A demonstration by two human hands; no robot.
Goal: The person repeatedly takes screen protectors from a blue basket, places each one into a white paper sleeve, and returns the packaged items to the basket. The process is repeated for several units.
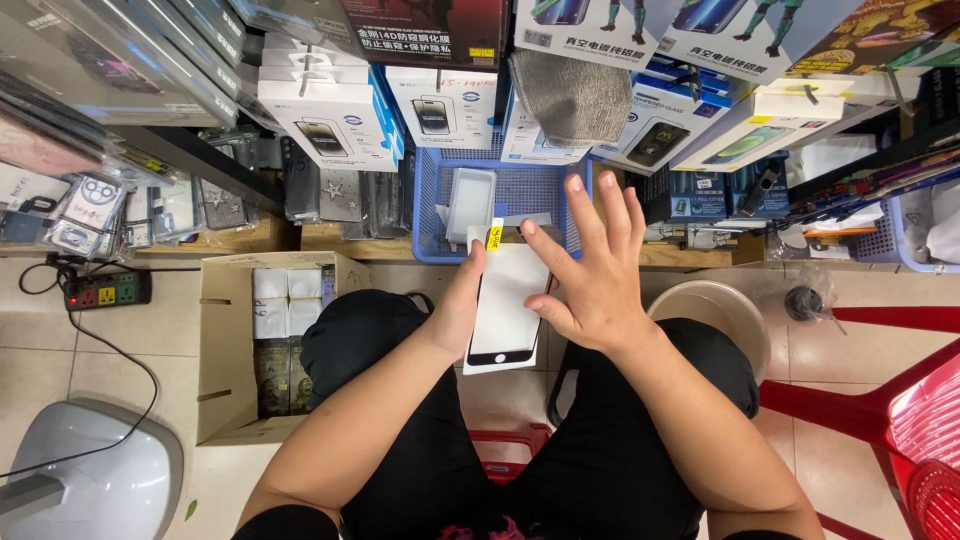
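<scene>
The screen protector (508,305) is smooth and glossy, black-bordered, on a matt white paper backing. The basket (430,215) is blue perforated plastic. The box (225,350) at left is plain brown cardboard. The floor (90,345) is smooth beige tile. The cloth (570,95) is rough grey knit.

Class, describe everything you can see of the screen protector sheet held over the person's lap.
The screen protector is a flat, phone-shaped sheet with a thin black border, white in the middle, on a white backing. A yellow tab sticks up from its top edge. It is tilted slightly, above the knees. The left hand grips its left edge; the right hand, fingers spread, meets its right side.
</scene>
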